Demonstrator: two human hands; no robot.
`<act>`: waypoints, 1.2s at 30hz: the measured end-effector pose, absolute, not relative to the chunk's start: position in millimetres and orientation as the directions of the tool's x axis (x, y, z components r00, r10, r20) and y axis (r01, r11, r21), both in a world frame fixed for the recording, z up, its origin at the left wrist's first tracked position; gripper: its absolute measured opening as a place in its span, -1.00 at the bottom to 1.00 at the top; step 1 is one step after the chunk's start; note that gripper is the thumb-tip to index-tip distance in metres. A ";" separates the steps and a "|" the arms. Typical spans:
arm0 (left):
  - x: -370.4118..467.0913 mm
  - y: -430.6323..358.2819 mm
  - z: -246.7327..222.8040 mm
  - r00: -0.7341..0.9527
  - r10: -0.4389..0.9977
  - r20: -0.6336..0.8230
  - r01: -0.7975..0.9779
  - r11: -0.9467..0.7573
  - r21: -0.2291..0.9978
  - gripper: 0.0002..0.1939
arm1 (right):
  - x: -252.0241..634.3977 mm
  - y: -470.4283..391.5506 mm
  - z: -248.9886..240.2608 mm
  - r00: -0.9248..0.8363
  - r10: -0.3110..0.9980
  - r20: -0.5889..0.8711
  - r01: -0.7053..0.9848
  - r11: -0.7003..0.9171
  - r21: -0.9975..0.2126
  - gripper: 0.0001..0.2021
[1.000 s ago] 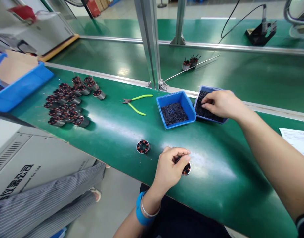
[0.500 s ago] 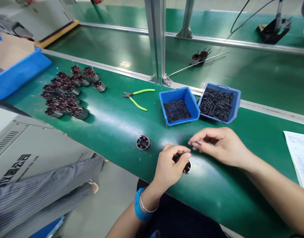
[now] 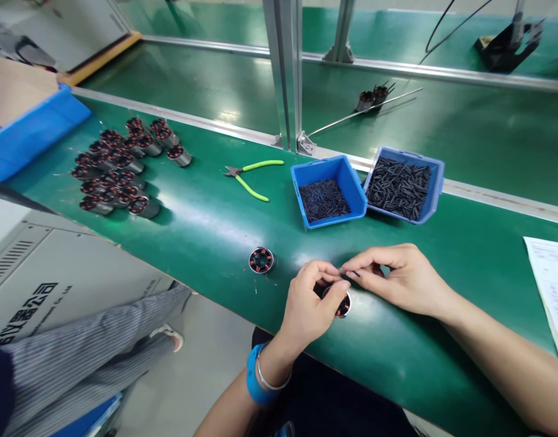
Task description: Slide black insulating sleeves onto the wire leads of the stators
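My left hand (image 3: 308, 306) is closed around a motor stator (image 3: 343, 307), a metal ring with copper windings, partly hidden by the fingers. Between the fingertips of my right hand (image 3: 401, 278) is a short black sleeve (image 3: 353, 274), like heat-shrink tubing. Both sets of fingertips meet just above the stator; any wire between them is too fine to make out. A second stator (image 3: 261, 260) stands on the green table to the left, thin wires sticking out at its near side.
Two blue bins hold black sleeves: thinner ones in the left bin (image 3: 360, 212), larger in the right (image 3: 438, 188). Green-handled cutters (image 3: 254, 181) lie beside them. Several stators (image 3: 144, 207) are grouped at left. A metal post (image 3: 283, 79) rises behind. A person's striped trouser leg (image 3: 101, 328) shows at lower left.
My right hand has moved left with the black sleeve, bringing its fingertips up to those of my left hand. The left hand stays on the stator.
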State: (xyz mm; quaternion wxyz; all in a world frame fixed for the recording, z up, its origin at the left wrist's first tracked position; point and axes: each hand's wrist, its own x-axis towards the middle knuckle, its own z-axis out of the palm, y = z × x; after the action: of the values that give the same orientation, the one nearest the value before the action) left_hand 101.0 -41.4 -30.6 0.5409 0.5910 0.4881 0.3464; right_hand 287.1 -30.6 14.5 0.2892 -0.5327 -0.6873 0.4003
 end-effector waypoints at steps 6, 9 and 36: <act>98.2 -43.5 -33.6 0.312 0.950 -0.022 0.075 -0.002 0.997 -0.68 | 294.1 -30.1 23.8 -0.349 0.935 0.066 0.577 0.269 -0.771 -0.81; 98.9 -41.6 -35.3 0.275 0.959 0.063 0.029 -0.074 0.997 -0.64 | 291.5 -34.2 25.7 -0.437 0.888 0.140 0.715 0.438 -0.545 -0.78; 96.1 -43.8 -38.7 0.232 0.972 -0.032 0.096 0.009 0.995 -0.94 | 274.9 -27.4 46.0 -0.623 0.769 0.144 0.726 0.637 -0.258 -0.80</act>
State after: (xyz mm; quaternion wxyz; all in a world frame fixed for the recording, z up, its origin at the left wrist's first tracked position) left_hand 96.1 -43.8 -38.7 0.5363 0.5731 0.4660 0.4084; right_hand 274.9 -27.4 46.0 0.1209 -0.4167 -0.8967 0.0876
